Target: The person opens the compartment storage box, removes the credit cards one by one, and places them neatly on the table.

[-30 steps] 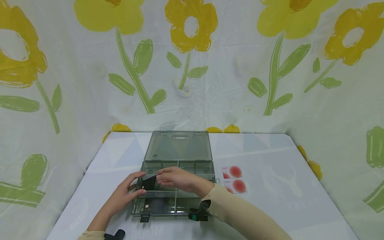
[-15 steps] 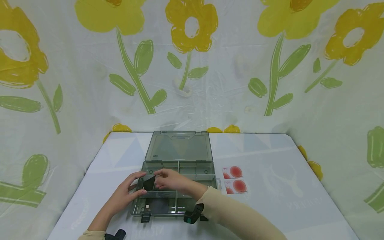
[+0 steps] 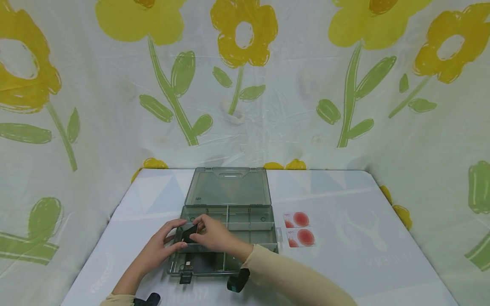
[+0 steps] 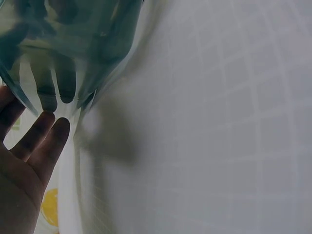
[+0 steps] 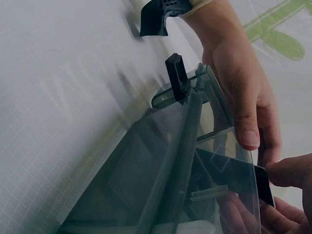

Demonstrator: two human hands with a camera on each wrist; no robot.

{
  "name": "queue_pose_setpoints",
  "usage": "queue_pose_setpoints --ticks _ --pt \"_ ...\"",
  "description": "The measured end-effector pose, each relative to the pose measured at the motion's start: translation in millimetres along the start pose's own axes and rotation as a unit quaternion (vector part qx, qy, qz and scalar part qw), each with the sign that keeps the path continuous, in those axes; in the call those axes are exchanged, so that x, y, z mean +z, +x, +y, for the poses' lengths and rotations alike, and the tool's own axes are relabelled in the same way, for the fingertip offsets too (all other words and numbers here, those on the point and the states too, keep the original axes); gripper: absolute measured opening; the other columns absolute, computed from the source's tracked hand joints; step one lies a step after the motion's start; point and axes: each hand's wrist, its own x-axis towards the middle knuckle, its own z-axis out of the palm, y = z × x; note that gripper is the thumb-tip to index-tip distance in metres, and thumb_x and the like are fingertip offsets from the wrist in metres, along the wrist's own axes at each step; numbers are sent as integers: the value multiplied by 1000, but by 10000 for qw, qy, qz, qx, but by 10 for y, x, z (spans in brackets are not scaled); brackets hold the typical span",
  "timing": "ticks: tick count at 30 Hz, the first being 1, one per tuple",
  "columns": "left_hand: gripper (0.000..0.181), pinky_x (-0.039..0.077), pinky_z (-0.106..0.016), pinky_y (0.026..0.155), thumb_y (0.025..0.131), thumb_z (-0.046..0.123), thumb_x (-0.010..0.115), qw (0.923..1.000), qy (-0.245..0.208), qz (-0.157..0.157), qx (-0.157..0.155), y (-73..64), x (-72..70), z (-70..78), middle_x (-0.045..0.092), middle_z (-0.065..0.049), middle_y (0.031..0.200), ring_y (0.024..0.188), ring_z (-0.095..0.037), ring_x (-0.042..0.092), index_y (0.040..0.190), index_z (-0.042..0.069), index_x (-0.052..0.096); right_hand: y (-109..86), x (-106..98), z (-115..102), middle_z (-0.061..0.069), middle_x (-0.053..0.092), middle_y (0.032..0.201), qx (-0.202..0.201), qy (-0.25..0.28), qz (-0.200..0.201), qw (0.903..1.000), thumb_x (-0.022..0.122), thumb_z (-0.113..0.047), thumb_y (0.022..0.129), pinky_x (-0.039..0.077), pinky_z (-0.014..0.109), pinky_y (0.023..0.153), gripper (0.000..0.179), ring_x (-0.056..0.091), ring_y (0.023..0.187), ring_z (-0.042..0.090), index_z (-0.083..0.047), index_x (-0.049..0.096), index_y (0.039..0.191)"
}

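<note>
A see-through grey compartment box (image 3: 250, 236) lies on the table with its lid (image 3: 229, 187) folded back. My right hand (image 3: 214, 236) pinches a black card (image 3: 187, 234) tilted in a left compartment; in the right wrist view, thumb and fingers sit on either side of the card (image 5: 263, 183). At the box's left side, my left hand (image 3: 158, 246) rests with fingers spread. Its thumb lies by the card, and in the left wrist view straight fingers (image 4: 51, 139) touch the wall. Another dark card (image 3: 203, 261) with a small pale square lies in the near left compartment.
Two red-and-white cards (image 3: 300, 237) lie right of the box. A black latch (image 3: 185, 278) sticks out at its front. Black wrist straps (image 3: 237, 280) are on both arms. A flowered curtain (image 3: 287, 106) surrounds the white table (image 3: 344, 255).
My right hand has shifted left and its fingers have curled from nearly straight to a pinch on the black card. My left hand has stayed where it was.
</note>
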Motion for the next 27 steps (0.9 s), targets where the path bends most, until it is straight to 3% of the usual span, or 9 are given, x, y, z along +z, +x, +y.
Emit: queue_pose_setpoints --ticks 7,21,27 --pt "66 52 -59 102 90 26 80 10000 -30 10 16 2 -1 7 47 -17 150 138 -41 42 146 7 51 -6 11 -5 3 69 102 -33 -105 90 9999 74 -13 94 48 19 60 33 57 74 4 -12 62 124" --pt "66 52 -59 102 90 27 80 10000 -50 49 -2 -1 5 -3 48 -16 150 138 -41 42 146 7 51 23 -13 4 -1 66 95 113 240 96 9996 71 -5 93 47 19 57 31 56 69 5 -10 63 122" --pt "67 52 -61 101 89 28 80 10000 -27 31 -39 -4 6 5 47 -17 150 138 -43 43 146 7 51 19 -36 -3 1 64 94 158 830 19 9964 67 3 94 59 19 58 32 64 69 5 -4 60 124"
